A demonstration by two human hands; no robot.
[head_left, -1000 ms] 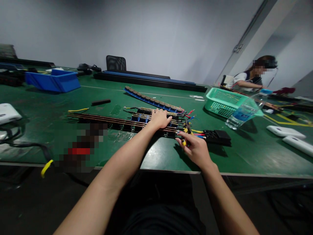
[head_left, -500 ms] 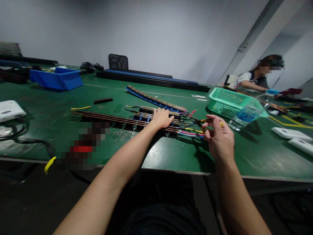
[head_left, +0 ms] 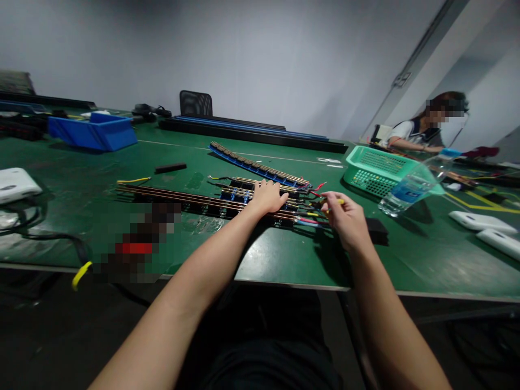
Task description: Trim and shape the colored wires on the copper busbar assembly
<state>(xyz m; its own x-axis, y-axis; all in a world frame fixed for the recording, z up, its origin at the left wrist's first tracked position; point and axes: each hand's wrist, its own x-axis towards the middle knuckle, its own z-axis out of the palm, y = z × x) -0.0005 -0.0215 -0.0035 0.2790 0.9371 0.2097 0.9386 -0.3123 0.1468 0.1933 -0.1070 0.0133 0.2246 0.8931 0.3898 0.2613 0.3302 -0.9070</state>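
Note:
My left hand (head_left: 268, 196) lies flat with fingers spread across a group of long, narrow conductor strips (head_left: 203, 203), dark and blue with copper-coloured bars. From their right ends come pink, blue and yellow wires (head_left: 311, 221). Beside those ends my right hand (head_left: 347, 216) is closed, thumb against fingers, on a thin yellow wire (head_left: 340, 202); its exact grip is partly hidden. Behind my left hand a separate curved blue strip (head_left: 252, 163) with similar bars reaches back to the left. Red-tipped wires (head_left: 320, 186) stick up near its right end.
A green basket (head_left: 365, 168) and a tilted water bottle (head_left: 406, 192) stand to the right, near white devices (head_left: 481, 222). A black block (head_left: 377, 231) lies by my right wrist. At the back are a blue bin (head_left: 95, 132) and long rails (head_left: 252, 132). A person (head_left: 422, 127) sits far right.
My right hand has moved left, closer to the strip ends, with the yellow wire still in its fingers. The black block beside it now shows. My left hand stays in place.

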